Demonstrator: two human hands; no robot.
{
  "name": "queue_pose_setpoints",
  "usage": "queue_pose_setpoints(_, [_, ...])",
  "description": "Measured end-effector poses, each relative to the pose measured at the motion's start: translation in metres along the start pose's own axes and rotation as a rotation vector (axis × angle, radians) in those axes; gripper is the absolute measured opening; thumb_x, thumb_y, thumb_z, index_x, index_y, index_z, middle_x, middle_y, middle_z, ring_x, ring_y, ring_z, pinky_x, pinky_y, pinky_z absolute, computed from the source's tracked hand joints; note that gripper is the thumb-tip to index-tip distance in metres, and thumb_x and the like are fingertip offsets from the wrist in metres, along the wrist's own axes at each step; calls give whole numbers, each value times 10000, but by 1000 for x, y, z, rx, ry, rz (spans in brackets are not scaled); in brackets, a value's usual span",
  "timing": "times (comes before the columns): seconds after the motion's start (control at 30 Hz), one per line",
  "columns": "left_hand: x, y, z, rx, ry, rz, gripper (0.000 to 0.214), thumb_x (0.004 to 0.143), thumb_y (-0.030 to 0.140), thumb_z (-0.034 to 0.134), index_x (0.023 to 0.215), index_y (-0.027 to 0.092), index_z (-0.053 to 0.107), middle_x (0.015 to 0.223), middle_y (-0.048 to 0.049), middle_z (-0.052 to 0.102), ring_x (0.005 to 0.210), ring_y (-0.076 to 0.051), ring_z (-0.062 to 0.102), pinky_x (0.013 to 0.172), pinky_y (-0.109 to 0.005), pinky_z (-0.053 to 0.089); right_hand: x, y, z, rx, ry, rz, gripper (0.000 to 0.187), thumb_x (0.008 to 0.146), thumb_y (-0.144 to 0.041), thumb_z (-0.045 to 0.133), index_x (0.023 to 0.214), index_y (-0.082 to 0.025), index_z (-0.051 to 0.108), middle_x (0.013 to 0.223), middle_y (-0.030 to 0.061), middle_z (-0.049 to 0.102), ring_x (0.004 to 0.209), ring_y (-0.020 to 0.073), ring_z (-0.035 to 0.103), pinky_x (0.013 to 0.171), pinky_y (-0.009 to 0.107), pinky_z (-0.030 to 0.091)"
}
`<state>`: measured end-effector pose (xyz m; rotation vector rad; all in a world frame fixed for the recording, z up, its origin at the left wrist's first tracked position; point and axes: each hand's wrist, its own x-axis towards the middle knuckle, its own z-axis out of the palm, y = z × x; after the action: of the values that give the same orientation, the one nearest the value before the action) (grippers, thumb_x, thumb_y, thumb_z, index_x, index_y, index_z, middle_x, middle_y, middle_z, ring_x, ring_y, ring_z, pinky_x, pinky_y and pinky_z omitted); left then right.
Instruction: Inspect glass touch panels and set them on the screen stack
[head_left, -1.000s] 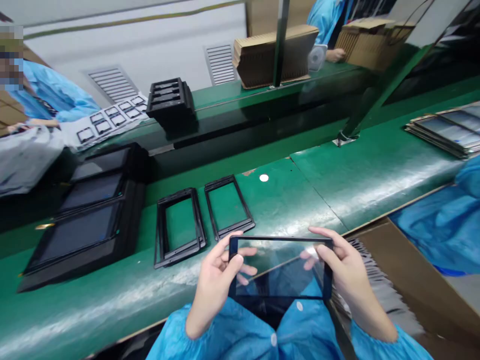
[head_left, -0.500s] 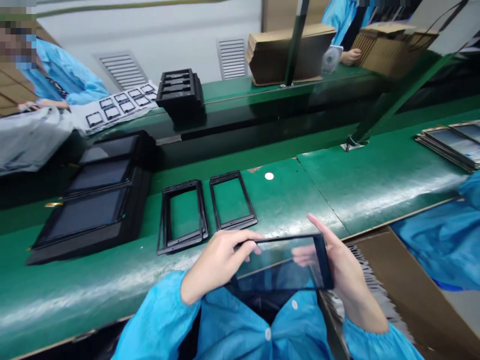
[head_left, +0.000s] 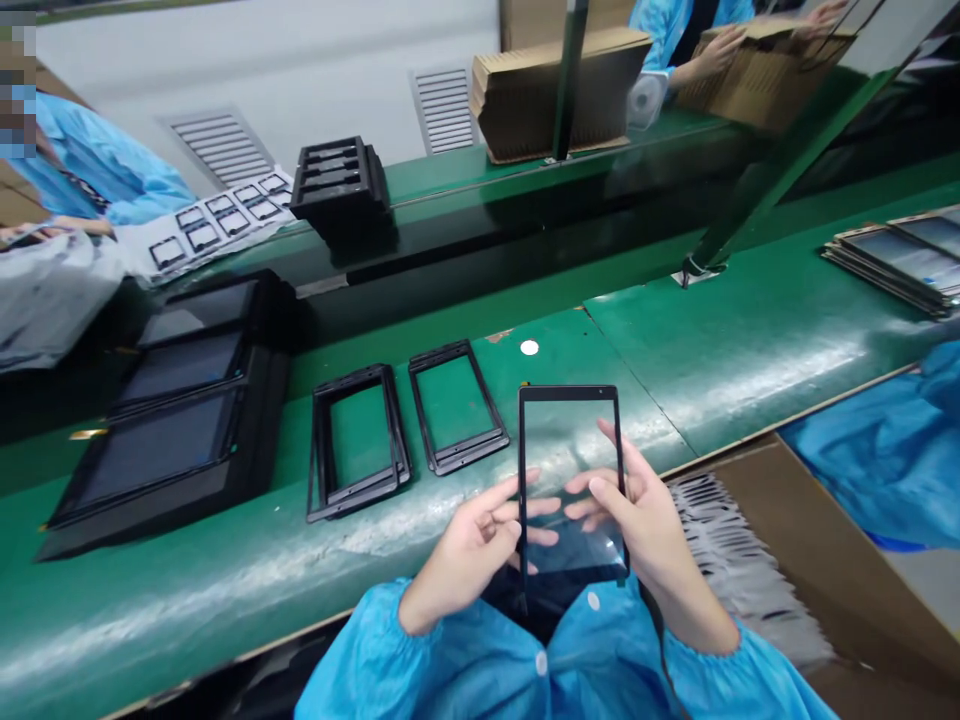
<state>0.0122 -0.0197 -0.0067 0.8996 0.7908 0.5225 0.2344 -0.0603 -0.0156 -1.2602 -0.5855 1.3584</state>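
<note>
Both my hands hold a clear glass panel with a black border, standing lengthwise away from me over the near edge of the green bench. My left hand grips its lower left edge, fingers reaching behind the glass. My right hand grips the lower right edge, thumb on the front. Just beyond the panel lie two groups of black rectangular frames: one stack to the left and one next to it.
Black trays with dark screens sit at the left. A stack of black trays and cardboard stacks stand on the far shelf. Framed panels are piled at right. A cardboard box with stacked parts is beside me. Other people in blue work nearby.
I have turned the glass panel from lying crosswise to pointing lengthwise away from me, and both hands have shifted down to its near end.
</note>
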Motion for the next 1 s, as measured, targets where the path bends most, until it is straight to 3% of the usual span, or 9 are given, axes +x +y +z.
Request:
queue_pose_setpoints(0.17, [-1,-1,0,8,-33,11,690,966,410,760,1597,257,527,1443,-231,698,1127,-325,793,746,-293,633,-2,-1,0,19,14,-18,1063,869,-482,873,1692,-197,264,910,84,844,669,233,816,536,249,612])
queue_pose_setpoints(0.3, [-3,-6,0,-27,-139,53,826,945,288,794,1669,346,400,1535,-203,636,1193,-310,770,879,-309,583,0,-4,2,41,87,-33,1094,819,-490,913,1685,-201,310,884,69,844,646,237,811,543,271,639])
queue_pose_setpoints(0.4, [-5,-7,-1,-66,-176,48,857,951,241,782,1682,383,358,1568,-206,603,1212,-324,763,815,-247,534,1,-5,3,69,109,-39,1143,789,-489,939,1692,-199,302,886,69,846,631,234,808,531,267,642])
queue_pose_setpoints(0.53, [-4,-10,-1,-59,-145,61,888,900,135,785,1661,386,403,1564,-215,603,1191,-337,771,682,-178,463,3,-1,4,104,96,-30,1150,789,-458,947,1696,-198,289,893,67,849,624,223,805,538,256,644])
queue_pose_setpoints(0.7, [-3,-12,2,34,-89,122,863,875,100,740,1657,279,421,1449,-241,692,954,-256,834,810,-299,583,6,1,3,145,73,33,1109,780,-442,954,1669,-179,347,854,54,838,595,198,791,505,213,609])
queue_pose_setpoints(0.83, [2,-3,5,42,36,190,768,901,159,739,1613,280,476,1509,-209,652,1170,-295,775,899,-348,624,4,2,6,99,20,31,1178,779,-489,949,1698,-187,277,860,72,840,609,225,800,512,246,615])
queue_pose_setpoints(0.9, [8,4,3,23,74,242,774,899,210,767,1609,283,469,1575,-210,590,1222,-325,751,872,-350,644,0,6,8,74,-17,46,1181,792,-509,936,1703,-183,259,857,76,839,618,236,804,519,258,618])
queue_pose_setpoints(1.0, [20,11,-3,3,119,272,712,899,261,787,1551,231,503,1468,-230,675,914,-260,837,739,-305,653,-6,12,11,62,-41,66,1107,834,-496,909,1695,-194,283,858,71,837,622,231,806,516,246,602])
